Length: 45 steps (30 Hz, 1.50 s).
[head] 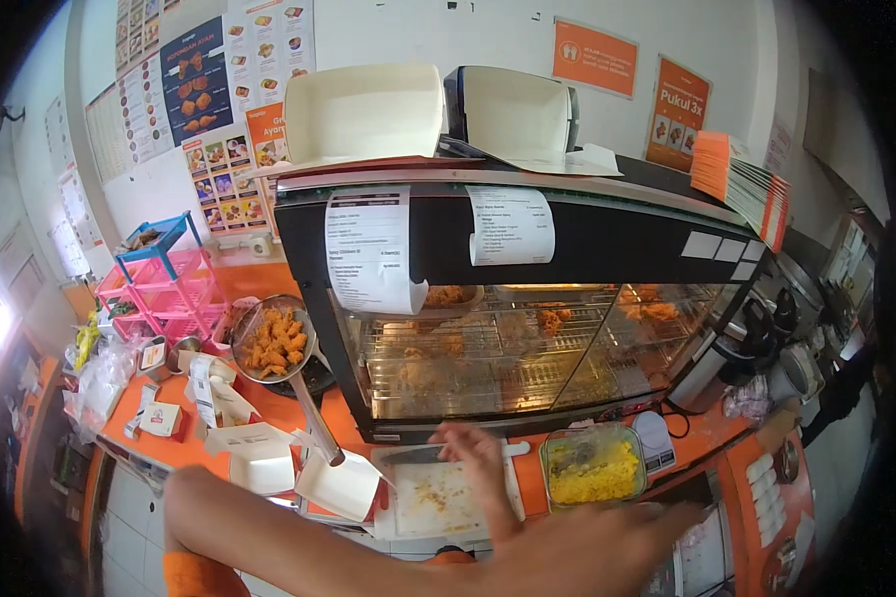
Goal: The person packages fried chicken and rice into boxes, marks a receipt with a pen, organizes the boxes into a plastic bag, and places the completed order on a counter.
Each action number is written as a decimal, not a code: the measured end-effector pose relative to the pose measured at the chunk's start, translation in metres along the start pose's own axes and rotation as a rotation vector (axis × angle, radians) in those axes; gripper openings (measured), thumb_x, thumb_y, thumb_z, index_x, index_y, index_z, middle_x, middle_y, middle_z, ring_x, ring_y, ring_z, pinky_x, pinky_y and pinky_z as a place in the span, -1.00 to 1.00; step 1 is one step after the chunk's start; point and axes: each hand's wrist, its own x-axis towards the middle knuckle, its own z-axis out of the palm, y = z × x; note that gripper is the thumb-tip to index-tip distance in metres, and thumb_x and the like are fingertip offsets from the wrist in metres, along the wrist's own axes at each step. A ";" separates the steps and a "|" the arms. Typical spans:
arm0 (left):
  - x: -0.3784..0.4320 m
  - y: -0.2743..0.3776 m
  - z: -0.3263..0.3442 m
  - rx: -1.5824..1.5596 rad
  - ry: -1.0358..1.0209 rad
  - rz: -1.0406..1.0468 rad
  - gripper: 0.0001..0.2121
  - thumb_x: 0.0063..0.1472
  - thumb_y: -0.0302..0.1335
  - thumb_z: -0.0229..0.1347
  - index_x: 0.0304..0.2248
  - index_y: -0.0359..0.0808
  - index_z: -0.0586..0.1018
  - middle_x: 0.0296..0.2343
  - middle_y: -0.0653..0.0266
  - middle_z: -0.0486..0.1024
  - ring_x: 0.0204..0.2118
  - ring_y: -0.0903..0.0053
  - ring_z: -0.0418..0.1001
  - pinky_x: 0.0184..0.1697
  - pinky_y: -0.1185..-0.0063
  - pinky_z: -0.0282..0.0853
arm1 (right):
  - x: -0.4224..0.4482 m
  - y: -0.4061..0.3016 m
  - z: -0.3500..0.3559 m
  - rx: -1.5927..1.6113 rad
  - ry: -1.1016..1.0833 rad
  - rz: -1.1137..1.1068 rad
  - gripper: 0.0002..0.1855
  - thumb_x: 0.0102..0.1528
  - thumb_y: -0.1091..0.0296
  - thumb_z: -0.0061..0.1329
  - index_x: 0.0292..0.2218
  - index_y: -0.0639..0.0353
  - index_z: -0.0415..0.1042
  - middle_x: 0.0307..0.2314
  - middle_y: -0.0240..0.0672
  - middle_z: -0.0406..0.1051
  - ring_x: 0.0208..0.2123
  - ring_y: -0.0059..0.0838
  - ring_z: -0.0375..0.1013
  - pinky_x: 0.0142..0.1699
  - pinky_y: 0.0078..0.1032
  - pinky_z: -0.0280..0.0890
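Observation:
My left arm crosses the lower view, and my blurred left hand point(620, 541) reaches right, below a clear container point(646, 477) of yellow rice or egg point(593, 474). Whether that hand holds anything cannot be seen. Behind the left forearm rises my right hand point(474, 451), fingers loosely bent and apart, with nothing visible in them. It hovers over a white cutting board point(418, 515) strewn with crumbs. A knife with a white handle point(517, 448) lies along the board's far edge, partly behind this hand. Left of the board are open paper food boxes point(337, 485) point(261, 466).
A glass warming cabinet point(485, 373) with fried chicken point(552, 321) stands straight ahead, two receipts point(369, 254) point(511, 227) hanging on it. A long-handled strainer point(325, 429) holds fried chicken pieces point(272, 343) at left. A small scale point(653, 440) sits right of the container.

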 end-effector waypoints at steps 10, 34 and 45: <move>-0.454 -0.258 0.155 0.240 1.121 -1.091 -0.67 0.29 -0.21 0.03 -0.26 -0.33 0.64 -0.57 0.31 0.49 -0.54 0.65 0.36 -0.49 0.60 0.25 | -0.131 0.181 0.137 -0.281 -0.725 0.343 -0.72 0.20 0.26 -0.01 -0.19 0.31 0.52 -0.44 -0.32 0.54 -0.41 -0.58 0.50 -0.29 -0.54 0.41; -0.558 -0.267 -0.032 -0.994 1.543 -0.534 -0.57 0.33 -0.14 -0.08 0.03 -0.26 0.39 -0.06 0.17 0.30 -0.06 0.26 0.27 -0.04 0.34 0.20 | -0.107 0.260 0.288 -0.378 -0.823 0.257 -0.62 0.14 0.15 0.04 -0.10 0.22 0.47 -0.39 -0.21 0.52 -0.46 -0.39 0.50 -0.31 -0.42 0.40; -0.582 -0.283 -0.127 -1.046 1.511 -0.418 -0.49 0.34 -0.10 -0.13 0.16 -0.23 0.28 0.17 0.10 0.21 0.15 0.08 0.22 0.18 0.22 0.19 | -0.090 0.258 0.282 -0.447 -0.619 0.279 -0.56 0.13 0.11 0.07 -0.06 0.21 0.44 -0.33 -0.18 0.51 -0.43 -0.37 0.49 -0.27 -0.42 0.40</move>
